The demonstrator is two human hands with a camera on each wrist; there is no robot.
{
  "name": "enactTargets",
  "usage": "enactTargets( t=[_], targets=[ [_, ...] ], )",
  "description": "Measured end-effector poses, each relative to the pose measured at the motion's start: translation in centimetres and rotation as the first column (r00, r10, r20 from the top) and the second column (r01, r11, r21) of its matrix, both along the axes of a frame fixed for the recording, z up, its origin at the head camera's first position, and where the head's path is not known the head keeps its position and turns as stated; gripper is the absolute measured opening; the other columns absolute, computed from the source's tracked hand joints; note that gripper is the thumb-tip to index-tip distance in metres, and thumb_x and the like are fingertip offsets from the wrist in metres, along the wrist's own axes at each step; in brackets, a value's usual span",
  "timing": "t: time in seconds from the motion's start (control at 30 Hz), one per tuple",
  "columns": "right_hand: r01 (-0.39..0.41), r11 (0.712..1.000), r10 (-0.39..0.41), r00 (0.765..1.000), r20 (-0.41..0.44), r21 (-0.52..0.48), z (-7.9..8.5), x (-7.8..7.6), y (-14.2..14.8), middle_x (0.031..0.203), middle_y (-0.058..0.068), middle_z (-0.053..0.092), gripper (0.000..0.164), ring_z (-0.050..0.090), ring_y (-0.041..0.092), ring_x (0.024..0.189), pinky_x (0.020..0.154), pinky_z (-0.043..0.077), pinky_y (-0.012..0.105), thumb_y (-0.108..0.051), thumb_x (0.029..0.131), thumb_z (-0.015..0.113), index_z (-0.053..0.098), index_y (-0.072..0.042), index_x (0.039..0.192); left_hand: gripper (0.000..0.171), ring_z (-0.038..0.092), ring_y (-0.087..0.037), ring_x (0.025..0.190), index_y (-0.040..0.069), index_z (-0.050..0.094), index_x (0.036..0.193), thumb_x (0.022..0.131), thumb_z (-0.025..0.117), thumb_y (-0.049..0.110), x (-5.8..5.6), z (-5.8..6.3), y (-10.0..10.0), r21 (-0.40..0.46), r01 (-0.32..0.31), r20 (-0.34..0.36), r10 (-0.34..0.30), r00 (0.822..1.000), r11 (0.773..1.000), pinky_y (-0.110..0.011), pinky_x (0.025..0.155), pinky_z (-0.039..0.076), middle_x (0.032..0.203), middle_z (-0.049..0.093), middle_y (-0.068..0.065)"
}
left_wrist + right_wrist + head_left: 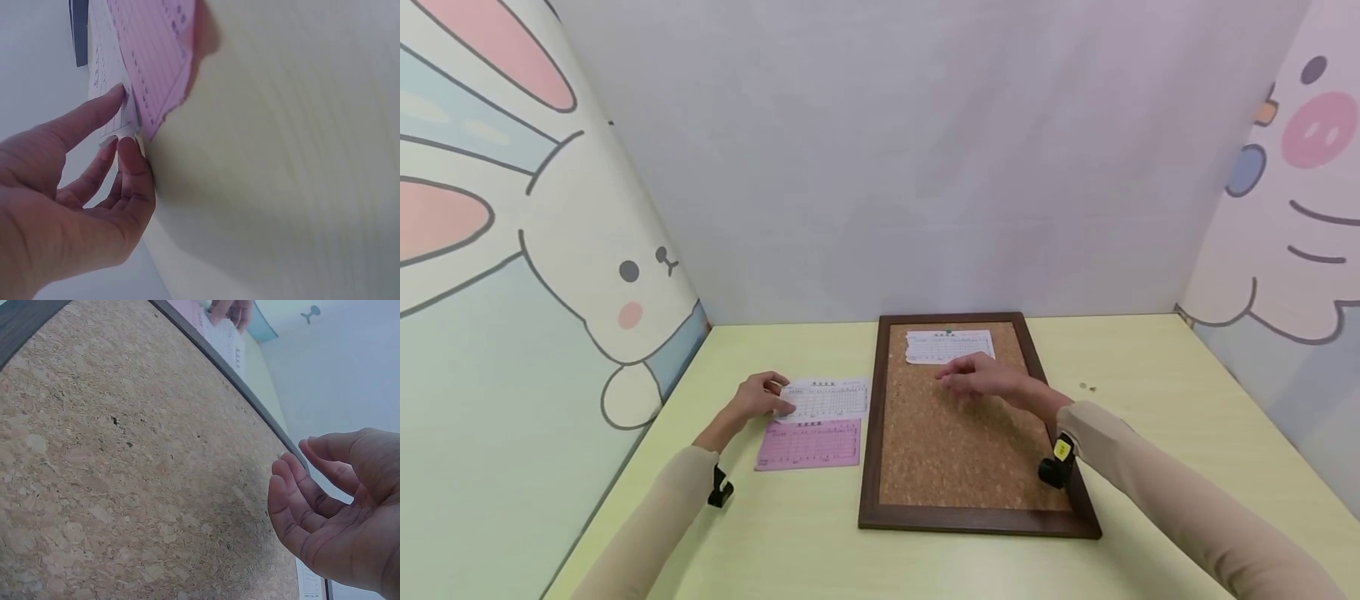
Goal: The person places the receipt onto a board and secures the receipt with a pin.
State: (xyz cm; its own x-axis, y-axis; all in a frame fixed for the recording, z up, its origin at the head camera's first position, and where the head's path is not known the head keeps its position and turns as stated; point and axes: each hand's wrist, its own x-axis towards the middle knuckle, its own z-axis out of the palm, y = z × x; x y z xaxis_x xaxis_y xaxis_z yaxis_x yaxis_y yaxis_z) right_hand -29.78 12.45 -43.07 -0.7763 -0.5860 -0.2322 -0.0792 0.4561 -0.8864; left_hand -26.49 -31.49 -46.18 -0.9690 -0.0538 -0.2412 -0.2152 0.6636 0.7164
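My left hand (762, 395) pinches the left edge of a white printed form (831, 402), thumb on top and fingers beneath in the left wrist view. That form overlaps the upper part of a pink printed form (808, 448), which lies on the table left of the corkboard. My right hand (981, 375) hovers over the upper part of the corkboard (955, 450), its fingers loosely bent. No object shows between its fingers (289, 506) in the right wrist view. Just beyond it, another white form (936, 347) lies on the cork with a green pushpin (949, 332) at its top edge.
The corkboard has a dark brown wooden frame (977, 520) and lies flat on the pale yellow table (1180, 433). Two tiny pieces (1087, 387) lie on the table right of the board. A grey back wall (880, 167) and cartoon-printed side panels (587, 250) enclose the table.
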Motion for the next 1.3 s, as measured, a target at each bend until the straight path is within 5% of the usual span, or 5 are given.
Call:
enactTargets(
  t=[0.27,0.67,1.07,1.3],
  targets=[
    [0.006,1.0,-0.006,1.0,0.011,-0.005,0.4,0.0,-0.3,0.126,0.022,0.067,0.036,0.064,0.027,0.101,0.086,0.057,0.04,-0.022,0.106,0.056,0.063,0.002,0.132,0.05,0.055,-0.017,0.083,-0.005,0.057,0.132,0.088,0.078,0.005,0.2,0.4,-0.2,0.034,-0.007,-0.002,0.007,1.0,0.999,-0.023,0.067,0.047,0.096,0.062,-0.01],
    [-0.009,1.0,0.009,1.0,0.0,-0.006,0.7,0.1,-0.1,0.128,0.022,0.067,0.038,0.064,0.028,0.104,0.085,0.058,0.04,-0.023,0.106,0.057,0.062,0.003,0.133,0.044,0.065,-0.009,0.076,-0.008,0.058,0.136,0.098,0.068,0.011,0.1,0.3,-1.8,0.15,-0.081,0.063,0.073,0.995,0.985,-0.02,0.069,0.055,0.111,0.073,-0.019],
    [-0.016,1.0,0.016,1.0,0.008,-0.02,0.5,-0.6,0.0,0.128,0.025,0.066,0.04,0.063,0.032,0.102,0.087,0.058,0.043,-0.022,0.105,0.058,0.061,0.005,0.135,0.043,0.065,-0.006,0.081,-0.008,0.057,0.136,0.1,0.066,0.013,0.7,0.7,-3.5,0.305,-0.142,0.076,0.124,0.989,0.942,-0.02,0.077,0.057,0.109,0.071,-0.009],
    [-0.041,0.999,0.041,0.999,0.006,-0.02,-0.2,-0.7,-0.2,0.126,0.022,0.067,0.038,0.065,0.029,0.103,0.084,0.058,0.038,-0.025,0.107,0.056,0.063,0.002,0.133,0.046,0.065,-0.004,0.08,-0.009,0.051,0.14,0.101,0.064,0.012,1.1,0.8,-3.8,0.408,-0.172,0.083,0.151,0.985,0.897,-0.02,0.079,0.058,0.104,0.069,-0.003]
  ],
)
